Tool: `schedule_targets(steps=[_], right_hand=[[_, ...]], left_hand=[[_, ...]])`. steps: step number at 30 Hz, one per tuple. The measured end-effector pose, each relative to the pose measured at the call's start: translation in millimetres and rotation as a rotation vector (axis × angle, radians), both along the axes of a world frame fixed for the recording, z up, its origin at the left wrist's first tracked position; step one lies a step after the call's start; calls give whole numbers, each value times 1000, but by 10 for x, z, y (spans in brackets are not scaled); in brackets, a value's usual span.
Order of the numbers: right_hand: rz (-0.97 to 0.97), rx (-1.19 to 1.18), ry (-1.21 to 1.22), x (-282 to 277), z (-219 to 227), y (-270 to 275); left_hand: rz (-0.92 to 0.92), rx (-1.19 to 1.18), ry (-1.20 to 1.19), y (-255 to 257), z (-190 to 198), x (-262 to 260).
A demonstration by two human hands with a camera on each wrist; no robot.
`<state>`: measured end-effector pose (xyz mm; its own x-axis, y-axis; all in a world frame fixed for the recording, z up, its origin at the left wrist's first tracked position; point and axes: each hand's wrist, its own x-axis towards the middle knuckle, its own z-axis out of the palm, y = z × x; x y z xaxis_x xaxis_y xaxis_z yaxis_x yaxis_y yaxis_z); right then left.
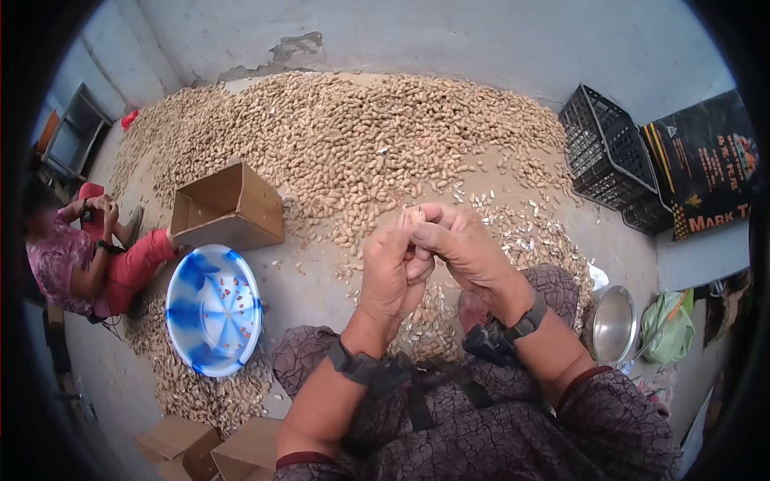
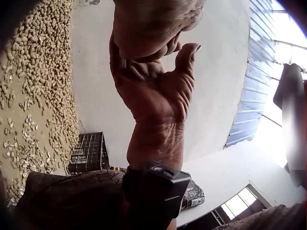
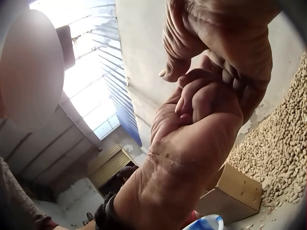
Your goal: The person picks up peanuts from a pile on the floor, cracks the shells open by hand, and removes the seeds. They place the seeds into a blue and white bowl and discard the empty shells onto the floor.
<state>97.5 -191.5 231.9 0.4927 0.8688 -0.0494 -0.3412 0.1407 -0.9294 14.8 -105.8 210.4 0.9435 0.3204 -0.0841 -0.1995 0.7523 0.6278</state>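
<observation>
Item: one peanut (image 1: 415, 215), partly covered, between the fingertips of the left hand (image 1: 391, 260) and right hand (image 1: 464, 244), both pinched narrow on it, neither nearer. Long axis: I cannot tell. Beyond the fingers, a peanut heap (image 1: 361, 136); leftward, a blue-and-white basin (image 1: 181, 321).
</observation>
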Motion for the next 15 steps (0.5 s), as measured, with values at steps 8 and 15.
schedule_targets(steps=[8,15], right_hand=[[-204,-206,-240,16,48,-8],[-275,-242,-303,0,131,40]], left_hand=[[60,-533,-147,185,-121,39],[119,-326,98,180,-96,68]])
